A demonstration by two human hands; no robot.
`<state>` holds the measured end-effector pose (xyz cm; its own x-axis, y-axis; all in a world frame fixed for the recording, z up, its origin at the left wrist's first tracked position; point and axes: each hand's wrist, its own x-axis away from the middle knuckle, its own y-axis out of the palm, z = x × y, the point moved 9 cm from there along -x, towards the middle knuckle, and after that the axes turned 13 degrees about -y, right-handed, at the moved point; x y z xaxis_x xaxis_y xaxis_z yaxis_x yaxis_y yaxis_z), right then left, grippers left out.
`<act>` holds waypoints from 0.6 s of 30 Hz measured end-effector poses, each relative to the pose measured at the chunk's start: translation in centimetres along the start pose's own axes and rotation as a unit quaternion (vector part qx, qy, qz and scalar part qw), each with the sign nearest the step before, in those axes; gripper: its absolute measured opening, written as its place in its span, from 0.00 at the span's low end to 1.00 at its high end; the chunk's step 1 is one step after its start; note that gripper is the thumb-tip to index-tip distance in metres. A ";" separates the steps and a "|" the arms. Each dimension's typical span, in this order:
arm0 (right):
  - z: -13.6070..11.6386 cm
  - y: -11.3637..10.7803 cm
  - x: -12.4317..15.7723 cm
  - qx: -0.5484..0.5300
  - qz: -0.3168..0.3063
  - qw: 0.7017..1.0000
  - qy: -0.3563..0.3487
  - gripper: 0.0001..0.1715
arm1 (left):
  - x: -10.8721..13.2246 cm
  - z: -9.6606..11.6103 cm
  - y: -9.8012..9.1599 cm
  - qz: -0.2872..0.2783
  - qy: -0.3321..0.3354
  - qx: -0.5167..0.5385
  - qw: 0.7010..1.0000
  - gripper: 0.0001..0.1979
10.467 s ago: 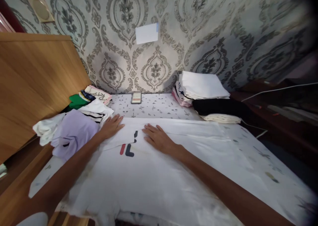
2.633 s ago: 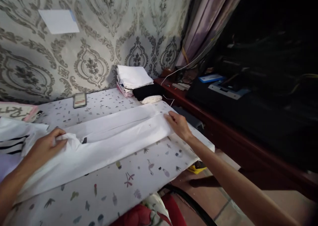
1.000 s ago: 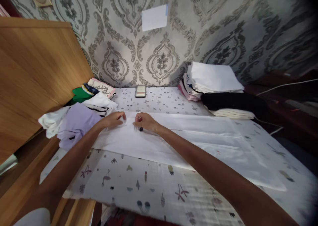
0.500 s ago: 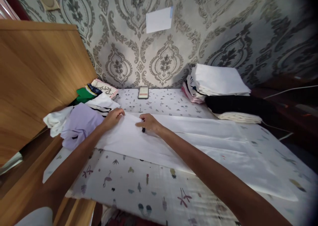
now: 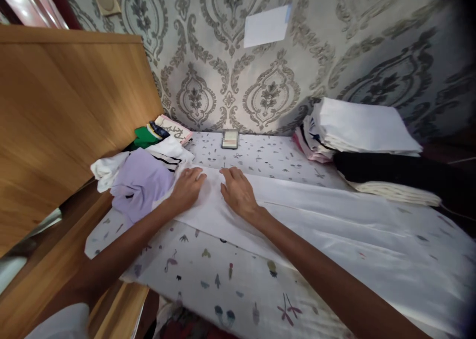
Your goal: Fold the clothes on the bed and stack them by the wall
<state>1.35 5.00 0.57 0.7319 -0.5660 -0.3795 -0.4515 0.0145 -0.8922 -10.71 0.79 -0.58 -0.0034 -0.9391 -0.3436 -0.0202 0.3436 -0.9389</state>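
Observation:
A long white garment (image 5: 316, 220), apparently trousers, lies stretched across the patterned sheet (image 5: 208, 284). My left hand (image 5: 189, 187) rests on its left end with the fingers spread. A short way to the right, my right hand (image 5: 238, 192) lies palm down on the same cloth, fingers apart and a little bent. Neither hand grips anything. A gap of white cloth shows between the two hands. Lengthwise folds run along the garment to the right. Beside my left hand is a crumpled lilac cloth (image 5: 143, 180).
Folded white clothes (image 5: 366, 125) are stacked at the back right, with a black folded cloth (image 5: 386, 170) in front. A small framed card (image 5: 229, 139) is near the wall. Green cloth (image 5: 145, 136) and other clothes lie by the wooden panel (image 5: 74, 96) on the left.
My right hand has gone from a pinch near a small dark spot to lying open on the cloth. My left fingers have spread too. The whole view has shifted, so things appear further right.

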 end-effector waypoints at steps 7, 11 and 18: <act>-4.3 5.5 2.6 0.013 -0.079 0.987 -0.142 0.33 | 5.3 -0.7 2.4 -0.099 -0.056 0.060 0.992 0.26; -4.0 6.2 3.0 0.034 -0.095 0.985 -0.140 0.35 | 6.7 -3.0 2.5 -0.132 -0.081 0.041 0.987 0.30; -4.1 6.0 2.9 0.034 -0.086 0.987 -0.134 0.35 | 7.3 -3.1 0.7 -0.080 -0.061 0.068 0.993 0.26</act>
<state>-1.27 0.05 -4.86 0.9076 -0.3263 -0.2640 -0.2801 -0.0025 -0.9600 -13.84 -5.82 -3.72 0.1111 -0.9771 -0.1814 0.1252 0.1949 -0.9728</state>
